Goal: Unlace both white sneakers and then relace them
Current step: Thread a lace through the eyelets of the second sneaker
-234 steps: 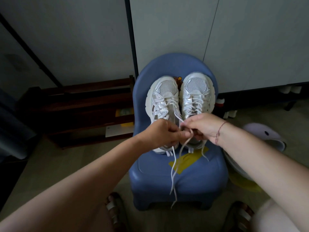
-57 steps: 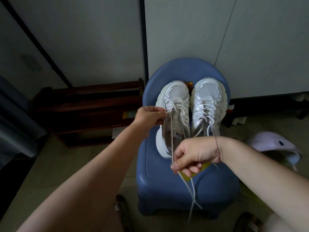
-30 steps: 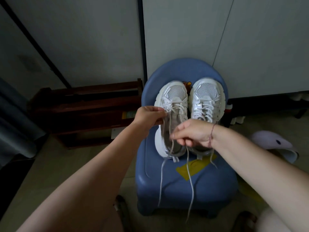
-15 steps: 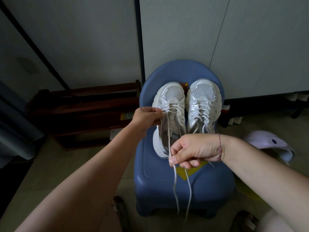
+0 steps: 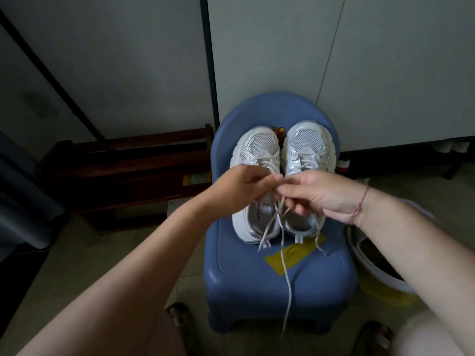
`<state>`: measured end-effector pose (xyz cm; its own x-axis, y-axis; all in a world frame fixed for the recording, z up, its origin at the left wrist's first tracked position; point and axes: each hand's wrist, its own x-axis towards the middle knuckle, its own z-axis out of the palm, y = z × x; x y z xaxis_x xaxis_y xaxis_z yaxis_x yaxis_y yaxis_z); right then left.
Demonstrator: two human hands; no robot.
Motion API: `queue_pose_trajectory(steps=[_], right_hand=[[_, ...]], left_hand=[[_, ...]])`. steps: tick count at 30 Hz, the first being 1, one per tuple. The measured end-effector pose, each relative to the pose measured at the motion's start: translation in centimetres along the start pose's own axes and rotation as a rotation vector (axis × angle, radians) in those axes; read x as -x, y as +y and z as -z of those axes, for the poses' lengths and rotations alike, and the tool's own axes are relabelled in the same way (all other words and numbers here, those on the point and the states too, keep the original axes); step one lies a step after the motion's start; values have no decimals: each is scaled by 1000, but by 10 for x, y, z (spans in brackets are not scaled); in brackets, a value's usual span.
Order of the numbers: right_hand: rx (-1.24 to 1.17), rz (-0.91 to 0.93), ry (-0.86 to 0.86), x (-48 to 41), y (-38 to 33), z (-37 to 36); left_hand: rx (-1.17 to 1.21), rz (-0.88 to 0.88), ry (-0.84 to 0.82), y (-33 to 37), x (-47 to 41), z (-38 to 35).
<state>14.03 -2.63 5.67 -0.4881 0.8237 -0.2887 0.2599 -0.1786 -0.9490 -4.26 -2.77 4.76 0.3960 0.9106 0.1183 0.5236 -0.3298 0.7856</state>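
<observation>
Two white sneakers stand side by side on a blue plastic chair (image 5: 257, 273), toes pointing away from me. The left sneaker (image 5: 257, 147) has its upper eyelets empty, and its white lace (image 5: 285, 268) hangs loose down over the seat's front edge. The right sneaker (image 5: 308, 145) is still laced. My left hand (image 5: 241, 186) and my right hand (image 5: 318, 194) meet fingertip to fingertip above the left sneaker's tongue, both pinching its lace. The hands hide the middle of both shoes.
A yellow tape patch (image 5: 290, 255) is stuck on the seat. A dark wooden rack (image 5: 128, 173) stands at the left, grey wall panels behind. A white lidded bin (image 5: 380, 263) sits at the right. My sandalled feet (image 5: 180, 322) are in front of the chair.
My right hand has moved up from over the seat to meet my left hand above the left sneaker. The lace ends hang shorter on one side.
</observation>
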Motion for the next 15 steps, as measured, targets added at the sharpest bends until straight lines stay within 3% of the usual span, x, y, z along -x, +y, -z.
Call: queue_pose_trajectory(steps=[2,7,10,12,15], right_hand=[[-33,5,18,-1,-1,10],[-177,4,140,1,-8,41],[-133,6,256,1,-5,50],[-35,37,291,-2,-3,42],[271,125,293,-8,-2,16]], left_hand=[[-6,21,85,-2,-1,10],[171,268,410,-22,-8,25],[146,382,461,-34,-11,28],[-25,347,469,-29,-12,23],[-113,32,399,0,-6,7]])
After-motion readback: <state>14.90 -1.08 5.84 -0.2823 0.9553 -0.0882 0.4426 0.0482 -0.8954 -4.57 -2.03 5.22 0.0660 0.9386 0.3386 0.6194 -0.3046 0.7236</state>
